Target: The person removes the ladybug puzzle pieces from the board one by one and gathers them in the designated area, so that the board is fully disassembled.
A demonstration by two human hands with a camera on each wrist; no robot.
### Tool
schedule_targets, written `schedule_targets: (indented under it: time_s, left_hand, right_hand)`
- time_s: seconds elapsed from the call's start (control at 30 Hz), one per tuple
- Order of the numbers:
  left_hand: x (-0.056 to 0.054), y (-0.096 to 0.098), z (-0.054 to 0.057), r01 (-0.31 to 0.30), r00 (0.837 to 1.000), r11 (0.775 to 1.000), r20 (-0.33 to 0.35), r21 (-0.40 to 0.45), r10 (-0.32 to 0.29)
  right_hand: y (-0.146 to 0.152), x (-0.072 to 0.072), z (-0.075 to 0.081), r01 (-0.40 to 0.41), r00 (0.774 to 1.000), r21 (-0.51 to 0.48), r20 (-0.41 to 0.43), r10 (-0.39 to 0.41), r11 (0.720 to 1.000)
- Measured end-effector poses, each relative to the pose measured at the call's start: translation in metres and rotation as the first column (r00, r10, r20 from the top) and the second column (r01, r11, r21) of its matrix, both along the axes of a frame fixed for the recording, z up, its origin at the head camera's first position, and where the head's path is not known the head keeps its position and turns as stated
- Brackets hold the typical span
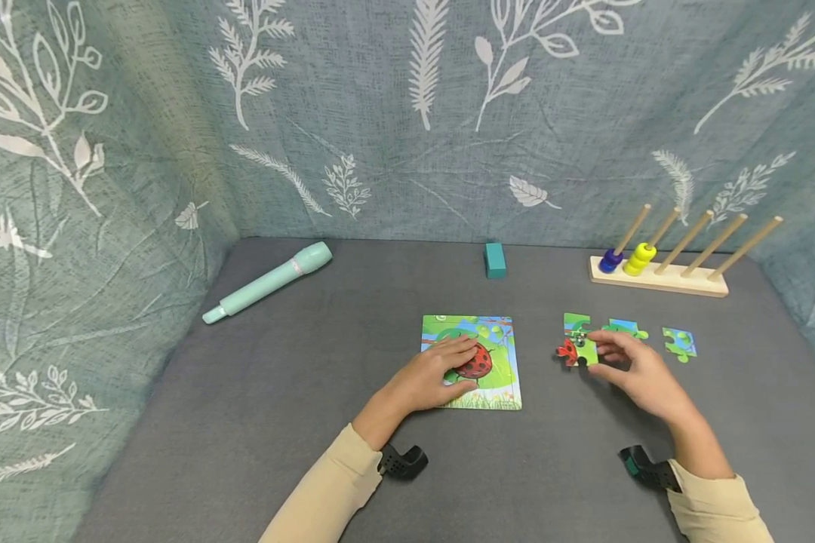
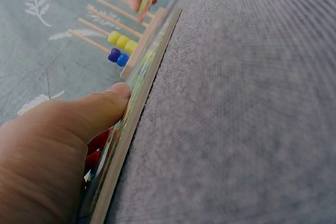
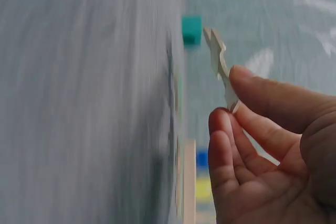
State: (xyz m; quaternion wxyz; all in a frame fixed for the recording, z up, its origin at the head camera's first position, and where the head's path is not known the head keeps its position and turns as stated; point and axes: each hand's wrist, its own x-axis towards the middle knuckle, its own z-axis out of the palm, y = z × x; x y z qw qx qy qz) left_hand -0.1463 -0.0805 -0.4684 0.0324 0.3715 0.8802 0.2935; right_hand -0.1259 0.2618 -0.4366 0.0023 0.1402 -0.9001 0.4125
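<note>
My left hand rests on a square ladybug puzzle with its fingers spread over the left part of the picture. In the left wrist view, the thumb lies along the top near the puzzle's wooden edge. To the right, my right hand pinches a puzzle piece, green with a red spotted part, between thumb and fingers. The right wrist view has this piece tilted edge-on, raised off the table. Other loose pieces lie around that hand, one blue and green piece to its right.
A wooden peg stand with blue and yellow beads stands at the back right. A teal block is at the back middle. A mint-green stick-shaped object lies at the back left. A patterned curtain hangs behind the grey table.
</note>
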Motion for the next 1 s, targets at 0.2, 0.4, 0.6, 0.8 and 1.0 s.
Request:
schedule_targets:
  time_s: [0.2,0.4,0.6,0.8,1.0]
  left_hand:
    - [0.001,0.000,0.000,-0.006,1.000,1.000,0.002,0.007,0.006]
    - [0.002,0.000,-0.001,-0.011,1.000,1.000,0.004,0.008,0.011]
    - [0.003,0.001,0.000,-0.014,1.000,1.000,0.010,0.017,0.013]
    - [0.003,0.001,0.000,-0.022,1.000,1.000,0.001,0.023,0.022]
    - [0.002,0.002,-0.001,-0.023,1.000,1.000,0.001,0.015,0.023]
  right_hand:
    - [0.054,0.016,0.000,0.085,0.995,-0.004,0.046,-0.085,0.996]
    - [0.095,0.027,-0.004,0.171,0.974,0.017,0.146,-0.171,0.985]
    - [0.118,0.032,-0.016,0.245,0.949,0.077,0.183,-0.255,0.966]
    - [0.128,0.033,-0.025,0.287,0.937,0.114,0.173,-0.303,0.951]
    - [0.131,0.033,-0.031,0.283,0.935,0.156,0.177,-0.308,0.946]
